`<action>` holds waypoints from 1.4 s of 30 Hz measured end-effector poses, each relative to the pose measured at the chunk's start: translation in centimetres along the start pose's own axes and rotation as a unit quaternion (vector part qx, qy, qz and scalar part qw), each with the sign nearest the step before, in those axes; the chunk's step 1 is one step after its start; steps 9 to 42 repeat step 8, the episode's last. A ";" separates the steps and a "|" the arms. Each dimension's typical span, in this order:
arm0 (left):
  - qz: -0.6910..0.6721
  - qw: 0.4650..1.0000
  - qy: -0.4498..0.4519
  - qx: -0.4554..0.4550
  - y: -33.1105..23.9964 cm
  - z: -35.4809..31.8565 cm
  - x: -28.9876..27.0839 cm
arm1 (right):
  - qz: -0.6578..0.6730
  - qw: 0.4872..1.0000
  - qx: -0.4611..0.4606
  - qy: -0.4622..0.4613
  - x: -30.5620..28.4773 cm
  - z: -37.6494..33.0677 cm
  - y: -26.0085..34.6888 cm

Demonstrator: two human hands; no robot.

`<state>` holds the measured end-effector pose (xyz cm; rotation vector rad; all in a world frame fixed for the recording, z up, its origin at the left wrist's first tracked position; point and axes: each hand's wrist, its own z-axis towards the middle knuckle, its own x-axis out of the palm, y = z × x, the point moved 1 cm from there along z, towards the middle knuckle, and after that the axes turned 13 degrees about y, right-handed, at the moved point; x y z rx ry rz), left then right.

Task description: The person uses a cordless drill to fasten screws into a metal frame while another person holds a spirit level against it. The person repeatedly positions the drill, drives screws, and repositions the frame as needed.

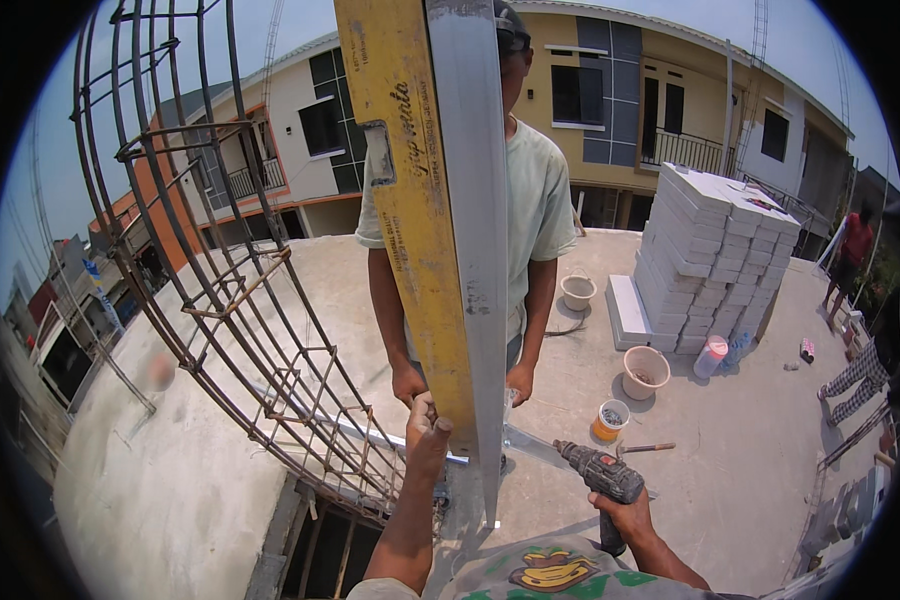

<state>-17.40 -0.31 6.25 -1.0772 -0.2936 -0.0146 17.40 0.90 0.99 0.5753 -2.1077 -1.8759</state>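
Observation:
A long yellow spirit level (420,230) stands upright against a grey metal channel (467,220), close in front of me. My left hand (426,440) is closed at the lower left edge of the level. In my right hand (625,515) is a dark cordless drill (602,470), its tip pointing left toward the metal channel but apart from it. Behind the channel stands a co-worker in a pale green shirt (540,190). Both of that person's hands are low, one on each side of the level and channel, which partly hide them.
A rebar column cage (195,290) rises at left, beside a dark opening (320,545) in the concrete floor. White blocks (710,260) are stacked at right. Nearby are a bucket of small hardware (610,420), a basin (647,372) and a hammer (647,448). Other people stand at far right.

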 end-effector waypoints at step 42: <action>0.155 0.981 -0.031 0.116 2.0 2.8 0.1 | 0.068 0.996 -0.062 0.020 1.2 3.1 3.1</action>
